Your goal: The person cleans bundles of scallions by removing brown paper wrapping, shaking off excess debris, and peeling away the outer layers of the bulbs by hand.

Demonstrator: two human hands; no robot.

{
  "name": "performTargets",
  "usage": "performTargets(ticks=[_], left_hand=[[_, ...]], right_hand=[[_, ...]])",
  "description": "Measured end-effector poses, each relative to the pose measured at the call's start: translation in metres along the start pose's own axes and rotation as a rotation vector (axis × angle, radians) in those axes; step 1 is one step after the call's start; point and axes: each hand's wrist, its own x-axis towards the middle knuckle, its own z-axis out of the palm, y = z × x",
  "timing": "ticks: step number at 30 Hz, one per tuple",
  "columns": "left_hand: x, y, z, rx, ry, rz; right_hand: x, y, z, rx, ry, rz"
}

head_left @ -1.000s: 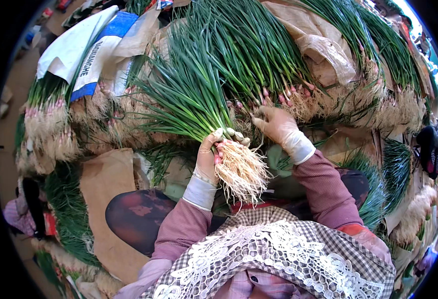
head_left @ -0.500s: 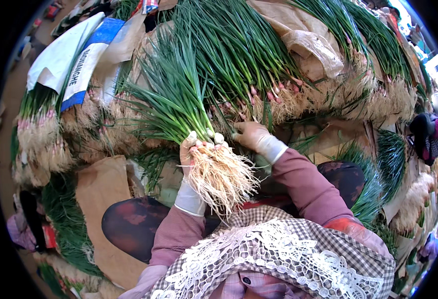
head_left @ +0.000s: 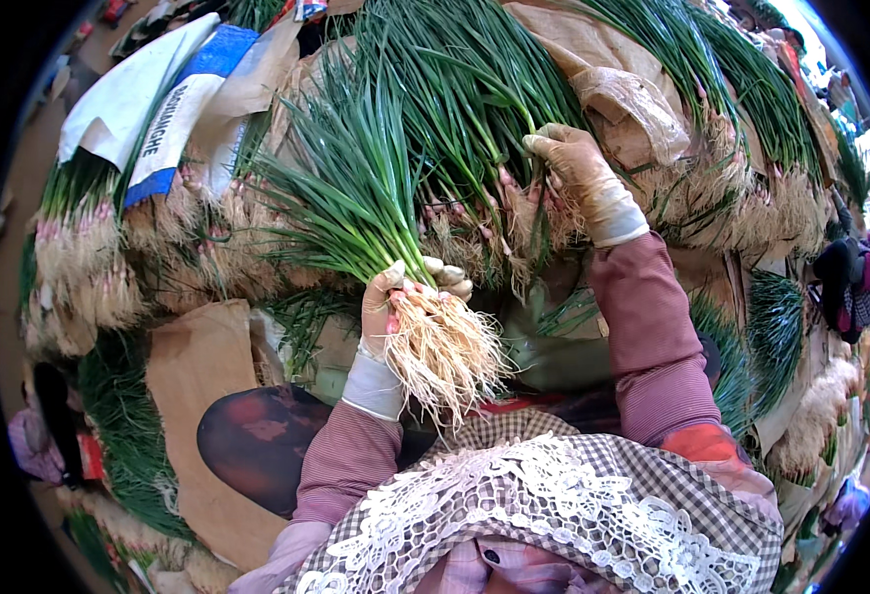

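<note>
My gloved left hand [head_left: 383, 307] is wrapped round a bunch of spring onions [head_left: 381, 213] just above the roots. Their long green leaves fan up and to the left, while the pale roots hang down in front of my lap. Farther right, my gloved right hand [head_left: 574, 173] is over the front of a big spread of spring onions [head_left: 475, 109], thumb and fingers pinched together at a green stalk. Pinkish bulbs and brown roots of that spread show just left of and below the right hand. The far side of its grip is hidden.
Brown paper [head_left: 207, 386] lies at the left, beside another onion heap [head_left: 123, 436]. A white and blue sack [head_left: 173, 129] covers bundles at the far left. Crumpled plastic [head_left: 633, 109] sits behind my right hand. A person [head_left: 856, 282] is at the right edge.
My right hand has moved up and to the right, from beside the held bunch to the spread onions, and now pinches a stalk. The left hand keeps its bunch, nearly in place.
</note>
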Motion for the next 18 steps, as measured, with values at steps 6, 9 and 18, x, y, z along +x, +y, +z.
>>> performTargets(ticks=[6,9,18], left_hand=[[0.006,0.005,0.000,-0.002,-0.071,-0.023],[0.007,0.005,-0.004,0.001,-0.016,-0.029],[0.009,-0.004,-0.014,0.069,0.103,0.022]], right_hand=[[-0.033,-0.038,-0.012,0.489,-0.006,0.047],[-0.043,-0.026,0.020,-0.064,-0.191,0.012],[-0.080,0.013,0.075,0.047,-0.309,0.162]])
